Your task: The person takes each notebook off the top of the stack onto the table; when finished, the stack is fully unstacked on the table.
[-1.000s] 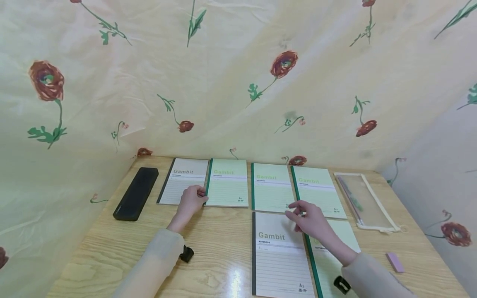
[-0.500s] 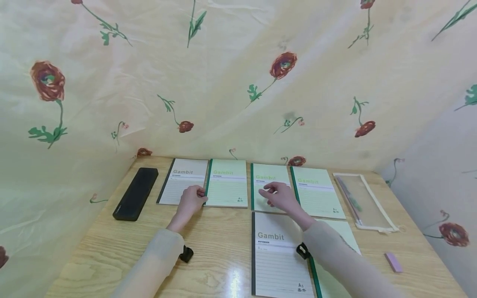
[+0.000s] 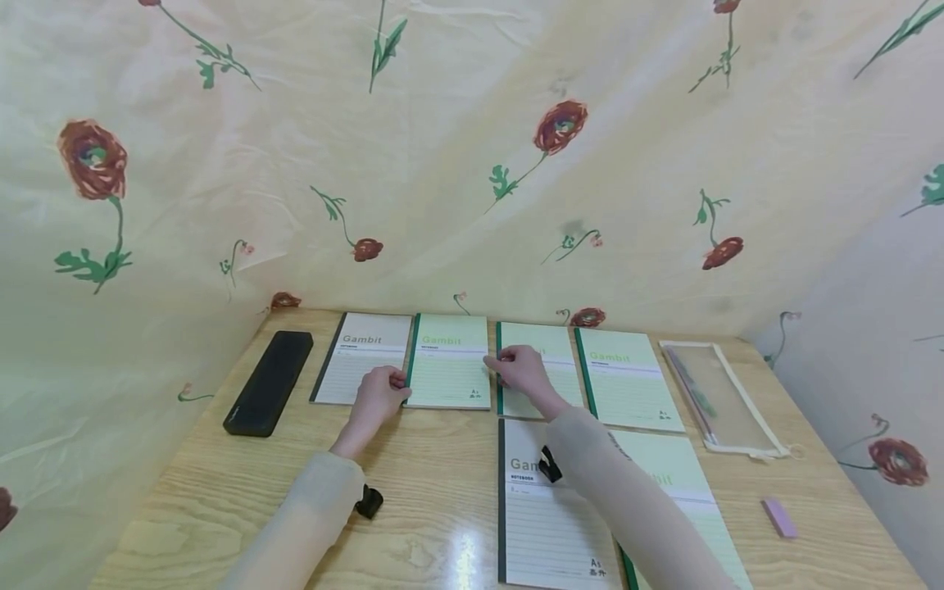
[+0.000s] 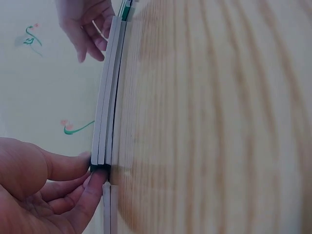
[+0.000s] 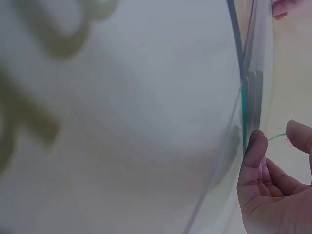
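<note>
With 12 o'clock at the wall, the black case [image 3: 269, 383] lies on the desk [image 3: 420, 541] at 9 o'clock from the left hand [image 3: 379, 395]. The grey book [image 3: 361, 360] sits at 11 o'clock, its near right corner hidden by that hand, whose thumb and finger pinch the green book [image 3: 446, 373] at its spine's near end. That book lies at 2 o'clock from the hand; its edge looks layered, but the layers are hard to count. The right hand [image 3: 522, 369] is near its right edge, thumb and fingers apart; I cannot tell whether they touch it. Hand and wrist cover part of the next book [image 3: 564, 373]. From here, the lower grey book [image 3: 553, 524] is near 6 o'clock, title half hidden by the sleeve; the last book [image 3: 627, 381] at 3; the lower green book [image 3: 686, 483] at 4, partly covered and cut off; the pouch [image 3: 737, 410] at 3, contents blurred by its mesh; the purple block [image 3: 779, 519] at 4.
</note>
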The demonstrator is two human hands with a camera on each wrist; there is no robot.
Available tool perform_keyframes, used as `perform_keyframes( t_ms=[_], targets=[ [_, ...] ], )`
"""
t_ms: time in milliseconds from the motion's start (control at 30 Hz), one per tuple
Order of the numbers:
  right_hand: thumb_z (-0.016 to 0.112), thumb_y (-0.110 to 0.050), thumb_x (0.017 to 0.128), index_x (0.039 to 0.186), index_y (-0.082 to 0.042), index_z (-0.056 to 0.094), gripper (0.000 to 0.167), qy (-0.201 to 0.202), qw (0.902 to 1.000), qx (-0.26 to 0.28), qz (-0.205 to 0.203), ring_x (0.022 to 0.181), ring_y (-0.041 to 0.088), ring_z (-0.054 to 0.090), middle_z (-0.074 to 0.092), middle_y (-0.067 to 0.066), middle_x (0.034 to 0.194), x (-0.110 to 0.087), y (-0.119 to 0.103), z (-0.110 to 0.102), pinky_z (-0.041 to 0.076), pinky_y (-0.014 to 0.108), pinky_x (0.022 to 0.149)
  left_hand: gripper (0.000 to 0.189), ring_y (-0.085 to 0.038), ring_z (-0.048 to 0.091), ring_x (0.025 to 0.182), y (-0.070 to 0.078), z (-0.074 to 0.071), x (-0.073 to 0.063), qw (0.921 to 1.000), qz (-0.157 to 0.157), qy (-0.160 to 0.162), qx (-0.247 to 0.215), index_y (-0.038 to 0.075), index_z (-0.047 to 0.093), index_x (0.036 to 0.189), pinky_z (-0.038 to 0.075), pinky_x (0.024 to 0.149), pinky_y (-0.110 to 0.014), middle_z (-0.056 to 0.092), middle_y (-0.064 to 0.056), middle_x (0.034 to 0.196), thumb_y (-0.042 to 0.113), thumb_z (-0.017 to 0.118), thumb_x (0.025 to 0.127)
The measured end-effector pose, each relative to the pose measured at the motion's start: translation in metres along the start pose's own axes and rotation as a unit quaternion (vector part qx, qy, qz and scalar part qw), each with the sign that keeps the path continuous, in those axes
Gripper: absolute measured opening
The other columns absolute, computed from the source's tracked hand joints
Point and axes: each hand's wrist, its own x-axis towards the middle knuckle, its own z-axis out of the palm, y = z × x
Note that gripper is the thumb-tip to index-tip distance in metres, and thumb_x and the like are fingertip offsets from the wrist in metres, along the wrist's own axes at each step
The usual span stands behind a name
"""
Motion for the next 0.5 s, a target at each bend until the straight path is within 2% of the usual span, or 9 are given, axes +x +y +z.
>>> perform_keyframes(
  t_ms=[167,300,400,500],
  targets=[
    [0.069,-0.031,0.095,0.088,-0.002,0.07,0.029,0.021,0.9986,-0.046,-0.017,0.059,0.014,0.059,0.063,0.005,0.071,0.009,0.001,0.013,0.044,0.026,0.054,0.022,-0.027,0.064,0.093,0.0,0.0,0.0,1.0,0.006,-0.001,0.004,-0.007,0.067,0.111,0.052,0.084,-0.041,0.068,-0.014,0.098,-0.001,0.07,0.089],
    [0.07,-0.031,0.093,0.066,-0.006,0.06,0.038,0.026,0.9957,-0.081,-0.039,0.049,0.013,0.046,0.054,0.001,0.057,0.009,-0.004,0.019,0.034,0.026,0.046,0.023,-0.027,0.064,0.094,0.001,0.0,0.0,0.9999,0.005,-0.003,0.01,-0.007,0.067,0.111,0.052,0.085,-0.041,0.068,-0.014,0.098,0.0,0.07,0.09],
    [0.072,-0.033,0.091,0.058,-0.01,0.051,0.045,0.029,0.994,-0.097,-0.042,0.046,0.012,0.038,0.045,-0.001,0.051,0.008,-0.008,0.022,0.03,0.026,0.045,0.023,-0.027,0.064,0.094,0.001,0.0,0.0,0.9999,0.005,-0.003,0.011,-0.007,0.067,0.111,0.052,0.085,-0.041,0.068,-0.014,0.098,0.0,0.07,0.09],
    [0.073,-0.034,0.09,0.057,-0.013,0.044,0.049,0.033,0.9937,-0.102,-0.033,0.046,0.011,0.034,0.038,-0.003,0.05,0.009,-0.009,0.024,0.028,0.026,0.044,0.022,-0.027,0.064,0.094,0.001,0.0,0.0,0.9999,0.003,-0.002,0.013,-0.007,0.066,0.111,0.052,0.085,-0.04,0.068,-0.014,0.098,0.0,0.07,0.09]
  ],
)
